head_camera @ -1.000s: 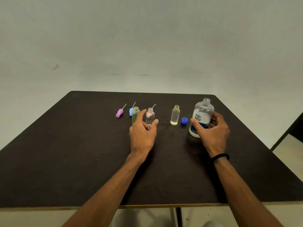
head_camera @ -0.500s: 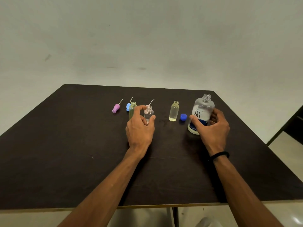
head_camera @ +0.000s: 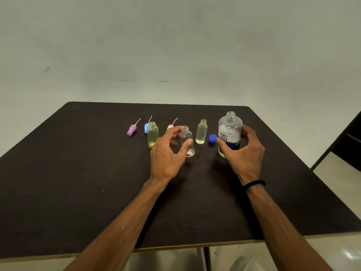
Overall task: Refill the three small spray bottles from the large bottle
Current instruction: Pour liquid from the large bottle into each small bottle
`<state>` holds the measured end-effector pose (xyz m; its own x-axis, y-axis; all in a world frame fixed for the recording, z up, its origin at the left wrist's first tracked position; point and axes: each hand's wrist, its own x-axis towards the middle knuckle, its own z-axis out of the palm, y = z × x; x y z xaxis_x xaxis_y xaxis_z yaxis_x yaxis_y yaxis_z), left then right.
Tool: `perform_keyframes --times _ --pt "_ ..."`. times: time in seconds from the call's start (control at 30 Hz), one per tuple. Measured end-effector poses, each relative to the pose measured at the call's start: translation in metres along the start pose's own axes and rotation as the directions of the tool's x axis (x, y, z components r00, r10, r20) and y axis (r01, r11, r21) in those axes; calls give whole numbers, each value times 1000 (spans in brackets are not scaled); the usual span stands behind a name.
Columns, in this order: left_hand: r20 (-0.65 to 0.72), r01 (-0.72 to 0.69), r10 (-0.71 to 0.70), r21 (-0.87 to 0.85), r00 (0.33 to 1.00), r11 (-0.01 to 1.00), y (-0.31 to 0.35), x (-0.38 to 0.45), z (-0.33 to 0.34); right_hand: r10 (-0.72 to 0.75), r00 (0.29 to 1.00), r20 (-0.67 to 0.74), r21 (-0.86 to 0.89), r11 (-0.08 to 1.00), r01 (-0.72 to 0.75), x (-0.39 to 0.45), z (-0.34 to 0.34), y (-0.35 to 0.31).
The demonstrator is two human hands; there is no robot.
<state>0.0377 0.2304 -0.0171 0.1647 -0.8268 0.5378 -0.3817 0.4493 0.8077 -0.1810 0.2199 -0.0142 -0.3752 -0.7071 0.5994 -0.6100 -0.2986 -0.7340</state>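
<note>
The large clear bottle [head_camera: 230,132], with a blue-and-white label and no cap, stands at the right on the dark table [head_camera: 78,182]. My right hand [head_camera: 244,153] grips its lower body. Its blue cap [head_camera: 213,138] lies just left of it. Three small open bottles stand in a loose row: a yellowish one [head_camera: 152,136] at the left, a clear one [head_camera: 187,140] in the middle, a pale yellow one [head_camera: 201,133] at the right. My left hand [head_camera: 168,155] holds the clear one, thumb on its front and fingers behind it.
Three spray heads with thin tubes lie behind the small bottles: purple [head_camera: 132,130], blue [head_camera: 146,127], pink [head_camera: 170,126]. A pale wall rises behind the table. A dark piece of furniture [head_camera: 349,141] stands off the table's right side.
My left hand has taken hold of the clear small bottle and drawn it nearer, away from the pink spray head. My right hand has stayed on the large bottle.
</note>
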Motion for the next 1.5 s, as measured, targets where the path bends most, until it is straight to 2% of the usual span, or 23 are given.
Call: perform_keyframes --times 0.1,0.27,0.37,0.53,0.7,0.9,1.23,1.37,1.5 --pt "75 28 -18 -130 997 991 0 5 6 -49 999 -11 -27 998 49 0 2 2" --pt "222 52 -19 -144 975 988 -4 11 24 -140 990 -19 -93 986 138 2 2 11" --pt "223 51 -8 -188 975 981 -7 12 27 -164 986 -22 -133 978 160 3 1 14" --pt "215 133 -65 -317 974 939 -12 11 29 -185 982 -24 -173 969 178 4 0 15" --pt "340 296 -154 -416 928 860 -14 9 30 -198 980 -26 -188 964 190 2 -1 14" --pt "377 386 -218 -459 900 800 -10 10 26 -194 981 1 -192 963 190 2 -1 15" --pt "329 268 -136 -399 935 877 -7 9 23 -263 964 29 -196 944 264 6 3 22" --pt "317 266 -149 -365 936 892 -9 8 26 -288 957 26 -198 937 287 6 4 24" --pt "269 205 -122 -306 955 930 -8 7 26 -303 952 39 -192 933 305 8 5 26"
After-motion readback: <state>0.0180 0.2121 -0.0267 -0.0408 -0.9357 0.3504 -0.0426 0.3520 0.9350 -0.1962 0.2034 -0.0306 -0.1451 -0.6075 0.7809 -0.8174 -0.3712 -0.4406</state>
